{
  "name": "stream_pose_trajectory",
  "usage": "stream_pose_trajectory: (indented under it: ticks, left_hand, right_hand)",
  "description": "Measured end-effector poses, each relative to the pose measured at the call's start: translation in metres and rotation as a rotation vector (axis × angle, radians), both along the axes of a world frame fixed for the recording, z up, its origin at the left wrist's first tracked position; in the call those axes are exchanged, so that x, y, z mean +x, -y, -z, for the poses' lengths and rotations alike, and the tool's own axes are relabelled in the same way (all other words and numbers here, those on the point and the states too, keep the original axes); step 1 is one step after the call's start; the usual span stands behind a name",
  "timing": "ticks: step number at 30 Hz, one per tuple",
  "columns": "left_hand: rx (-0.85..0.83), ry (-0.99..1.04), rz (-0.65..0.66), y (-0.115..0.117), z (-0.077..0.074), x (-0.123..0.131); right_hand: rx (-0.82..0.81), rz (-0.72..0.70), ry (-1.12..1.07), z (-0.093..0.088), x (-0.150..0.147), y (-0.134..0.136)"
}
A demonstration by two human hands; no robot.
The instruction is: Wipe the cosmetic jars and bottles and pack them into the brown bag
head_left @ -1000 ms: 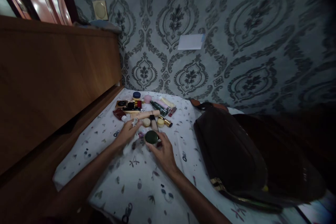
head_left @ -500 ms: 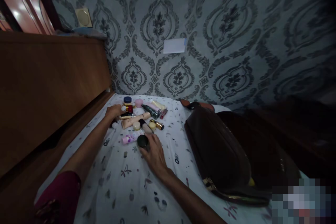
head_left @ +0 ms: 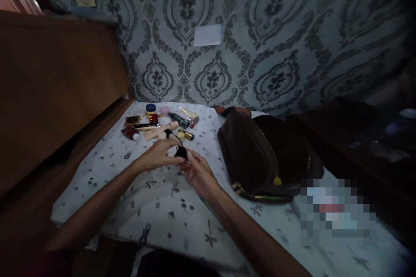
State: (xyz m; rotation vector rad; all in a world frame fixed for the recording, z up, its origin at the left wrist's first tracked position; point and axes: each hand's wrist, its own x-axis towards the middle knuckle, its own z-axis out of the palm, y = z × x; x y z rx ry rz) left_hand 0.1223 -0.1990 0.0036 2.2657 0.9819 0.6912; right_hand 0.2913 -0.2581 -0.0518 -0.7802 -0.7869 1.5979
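Note:
My left hand [head_left: 156, 156] and my right hand [head_left: 200, 174] meet over the bedding, both closed around a small jar with a black lid [head_left: 181, 152]. Its pale side faces left and the dark lid faces right. Just beyond my fingers lie a beige tube [head_left: 161, 130], a small cream-coloured jar [head_left: 162, 136], a bottle with a black cap [head_left: 173, 136] and a gold-and-black tube [head_left: 186, 134]. My left hand partly covers the nearest cosmetics. A brown bottle with a white cap [head_left: 130, 133] lies on its side at the left.
Farther back are a dark green tube [head_left: 179, 120], a blue-lidded jar [head_left: 151, 108] and a pink jar [head_left: 164, 111]. A dark brown bag [head_left: 247, 156] stands at the right. Along the left runs a wooden panel [head_left: 58, 82]; patterned wallpaper [head_left: 212, 80] closes off the back.
My left hand has left the cosmetics at the far left and come to the jar in my right hand. The jar has turned on its side. The view has shifted.

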Motion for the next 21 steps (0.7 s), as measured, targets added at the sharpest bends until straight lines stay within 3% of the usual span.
stream_pose_trajectory:
  ticks: [3,6,9,14,16,18,21]
  left_hand:
    - [-0.066,0.022,0.023,0.027,0.007,0.014]
    - [-0.096,0.203,-0.104,0.038,0.011,0.02]
    - [0.015,0.358,-0.204,0.052,0.014,0.035]
    - [0.047,0.213,0.075,0.069,0.02,0.067]
    - [-0.073,0.171,0.06,0.063,0.022,0.07]
    - [-0.322,0.205,0.037,0.054,0.026,0.068]
    - [-0.711,0.405,0.016,0.046,0.037,0.064]
  right_hand:
    - [-0.088,0.014,-0.157,0.006,0.012,0.016]
    - [-0.144,0.051,-0.253,0.012,0.023,0.029]
    - [-0.16,0.073,-0.254,0.02,0.025,0.034]
    - [-0.033,0.092,-0.137,0.028,0.026,0.039]
    - [0.022,0.03,-0.045,0.027,0.029,0.042]
    - [0.048,-0.039,0.026,0.024,0.03,0.044]
    - [0.071,-0.036,0.034,0.02,0.03,0.044]
